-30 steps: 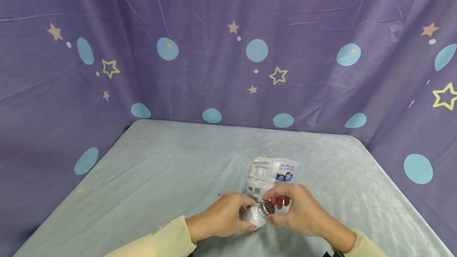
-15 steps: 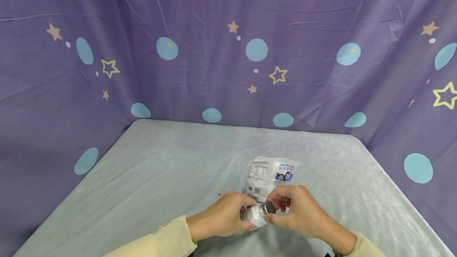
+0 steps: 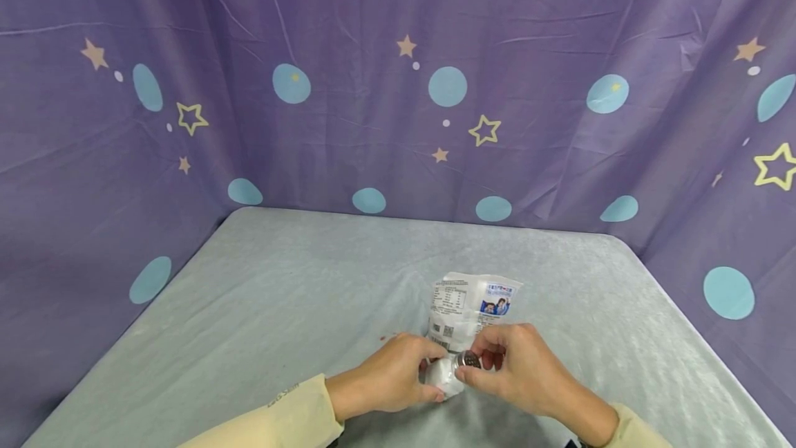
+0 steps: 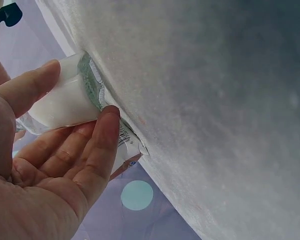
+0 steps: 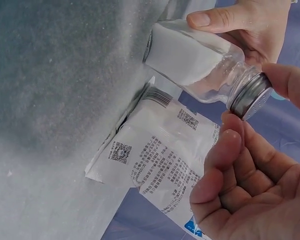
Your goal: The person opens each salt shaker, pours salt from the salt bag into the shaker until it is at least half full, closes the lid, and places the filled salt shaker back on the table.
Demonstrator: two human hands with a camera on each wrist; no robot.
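A glass shaker (image 5: 187, 55), partly filled with white salt-like grains, stands on the cloth-covered table, tilted toward the right hand in the head view. My left hand (image 3: 398, 375) grips its glass body, thumb on the near side and fingers on the far side. In the left wrist view the thumb and fingers straddle the shaker's base (image 4: 91, 82). The perforated metal lid (image 5: 250, 95) sits at the shaker's neck. Thumb and index finger of my right hand (image 3: 519, 368) pinch the lid's edge; its other fingers are curled beside it. Whether the lid is fully screwed down, I cannot tell.
Just behind the hands a white printed packet (image 3: 472, 303) stands upright, with a blue picture and barcodes. A pale grey-green cloth (image 3: 298, 282) covers the table. Purple curtains (image 3: 373, 33) with stars and dots enclose the back and sides.
My right thumb and fingers have shifted slightly around the lid, which now shows less of its perforated top in the head view. The left hand and the packet stay in place.
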